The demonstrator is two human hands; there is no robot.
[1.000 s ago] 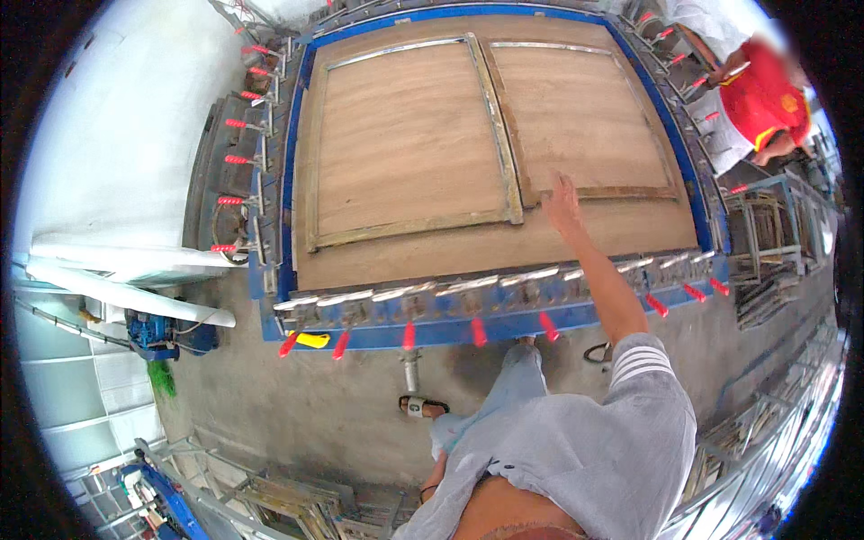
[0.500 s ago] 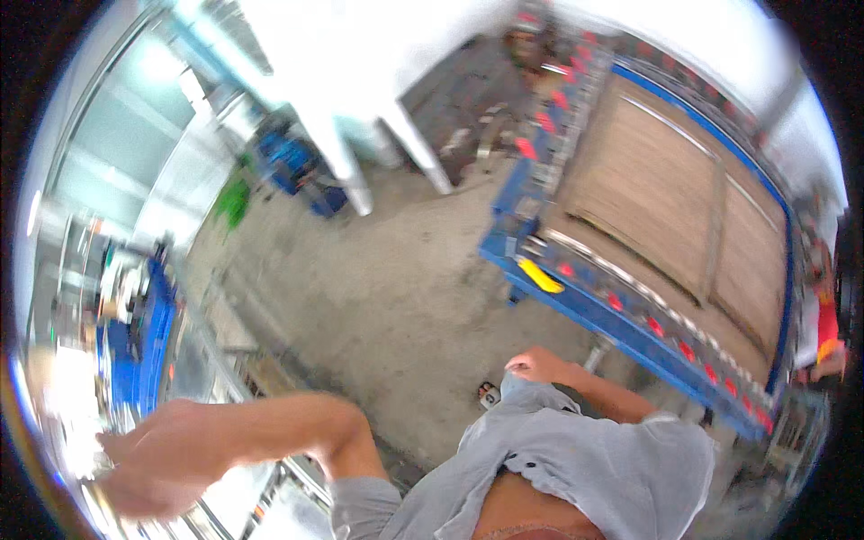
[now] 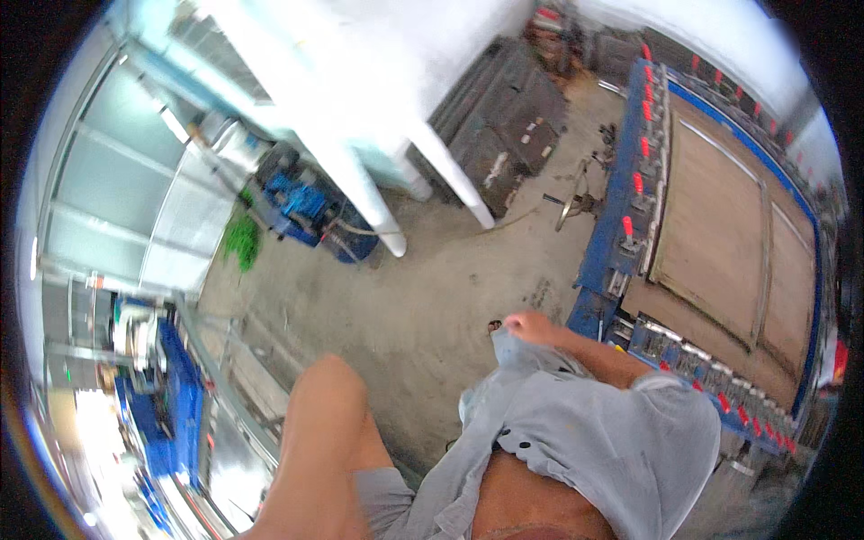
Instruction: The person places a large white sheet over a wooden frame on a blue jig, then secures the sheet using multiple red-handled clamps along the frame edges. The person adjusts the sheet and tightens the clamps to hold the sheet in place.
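My right hand (image 3: 531, 326) hangs in front of the grey shirt (image 3: 576, 423), its blurred fingers curled in. What it holds, if anything, is hidden. Just right of it lies the corner of a blue-framed work table (image 3: 598, 261). Toggle clamps with red handles (image 3: 638, 183) line that table's edges, and a brown framed panel (image 3: 711, 216) lies within them. My left arm (image 3: 315, 450) is bent at the elbow and runs down past the lower edge, so the left hand is out of the picture.
White posts (image 3: 378, 220) stand ahead on the concrete floor (image 3: 432, 279). Left of them are a blue machine (image 3: 301, 198) and a green heap (image 3: 241, 241). Dark boards (image 3: 499, 117) lean behind. Blue equipment (image 3: 184, 396) and metal rails (image 3: 229, 382) stand at the left.
My left hand has left the picture at the lower edge as the forearm swung downward. The right hand sits slightly higher. The view has turned, and the blue-framed table appears further right.
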